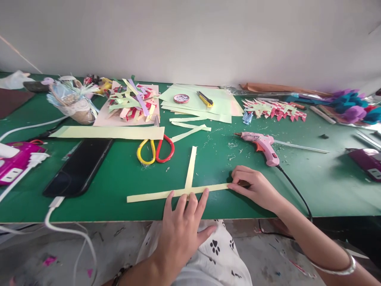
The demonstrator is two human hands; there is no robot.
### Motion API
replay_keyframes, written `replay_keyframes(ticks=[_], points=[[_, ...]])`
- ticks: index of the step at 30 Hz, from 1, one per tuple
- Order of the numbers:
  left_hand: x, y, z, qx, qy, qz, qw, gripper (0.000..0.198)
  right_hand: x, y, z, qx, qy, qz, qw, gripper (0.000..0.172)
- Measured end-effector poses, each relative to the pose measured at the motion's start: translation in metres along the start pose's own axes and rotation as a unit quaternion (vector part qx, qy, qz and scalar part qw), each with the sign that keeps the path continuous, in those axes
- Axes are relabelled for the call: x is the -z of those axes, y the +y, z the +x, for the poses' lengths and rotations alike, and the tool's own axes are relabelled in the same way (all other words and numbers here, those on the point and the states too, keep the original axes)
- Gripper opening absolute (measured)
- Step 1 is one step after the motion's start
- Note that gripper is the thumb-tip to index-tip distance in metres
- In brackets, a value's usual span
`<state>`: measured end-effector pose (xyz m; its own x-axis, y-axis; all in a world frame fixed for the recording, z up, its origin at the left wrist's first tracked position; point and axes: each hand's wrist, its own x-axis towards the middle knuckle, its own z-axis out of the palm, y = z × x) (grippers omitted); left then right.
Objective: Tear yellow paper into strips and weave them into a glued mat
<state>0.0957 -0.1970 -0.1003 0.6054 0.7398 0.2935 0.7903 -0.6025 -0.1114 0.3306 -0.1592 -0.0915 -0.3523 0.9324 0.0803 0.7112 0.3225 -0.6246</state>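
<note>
A long pale yellow paper strip (149, 196) lies flat near the front edge of the green table (119, 174). A second yellow strip (191, 166) stands crosswise on it, forming a T. My left hand (181, 226) presses its spread fingers flat on the strip where the two meet. My right hand (253, 186) rests on the strip's right end, fingers curled down and pinching the tip against the table.
A pink glue gun (263, 145) with a black cord lies just beyond my right hand. Red and yellow scissors (155, 150), a black phone (79, 167) on a white cable, paper sheets, a yellow cutter (205, 99) and paper scraps sit farther back.
</note>
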Motion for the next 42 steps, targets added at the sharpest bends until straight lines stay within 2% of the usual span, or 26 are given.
replay_keyframes(ticks=[4,9,13,18,20,23,25,30,37,40,41,42], points=[[-0.001,0.001,0.000,-0.001,0.009,-0.003,1.000,0.060,0.001,-0.002,0.000,-0.004,0.002,-0.010,1.000,0.028],[-0.002,0.000,0.000,0.003,0.014,-0.010,1.000,0.057,0.003,-0.003,0.000,-0.006,-0.014,0.015,1.000,0.018],[-0.002,-0.002,0.001,-0.003,0.037,-0.039,0.999,0.056,0.006,0.000,0.000,0.021,-0.029,0.003,0.999,0.020],[0.001,-0.006,0.018,-0.035,0.071,-0.105,0.991,0.056,0.006,-0.002,0.000,0.040,-0.027,-0.023,0.999,0.021],[0.002,-0.006,0.029,-0.019,0.059,-0.114,0.992,0.043,0.005,-0.002,0.001,0.037,-0.023,-0.029,0.999,0.021],[-0.001,-0.006,0.045,0.015,0.008,-0.146,0.989,0.019,0.003,-0.003,0.001,0.032,-0.026,-0.037,0.998,0.022],[-0.003,-0.005,0.051,0.032,-0.005,-0.159,0.987,0.019,0.003,-0.003,0.002,0.025,-0.027,-0.041,0.998,0.023],[-0.005,-0.010,0.054,0.062,0.005,-0.163,0.985,0.022,0.001,-0.003,0.002,-0.003,-0.010,-0.048,0.999,0.025],[-0.007,-0.010,0.054,0.058,-0.013,-0.167,0.984,0.023,-0.002,-0.001,0.002,-0.005,-0.007,-0.073,0.997,0.024],[0.000,-0.032,0.052,0.019,-0.006,-0.164,0.986,0.017,-0.003,-0.001,0.003,0.010,-0.004,-0.091,0.996,0.022],[0.005,-0.048,0.050,-0.005,0.004,-0.161,0.987,0.017,-0.003,0.000,0.003,0.015,-0.005,-0.094,0.995,0.022],[0.009,-0.068,0.047,-0.001,0.028,-0.143,0.989,0.021,-0.003,0.000,0.003,0.018,-0.006,-0.096,0.995,0.022]])
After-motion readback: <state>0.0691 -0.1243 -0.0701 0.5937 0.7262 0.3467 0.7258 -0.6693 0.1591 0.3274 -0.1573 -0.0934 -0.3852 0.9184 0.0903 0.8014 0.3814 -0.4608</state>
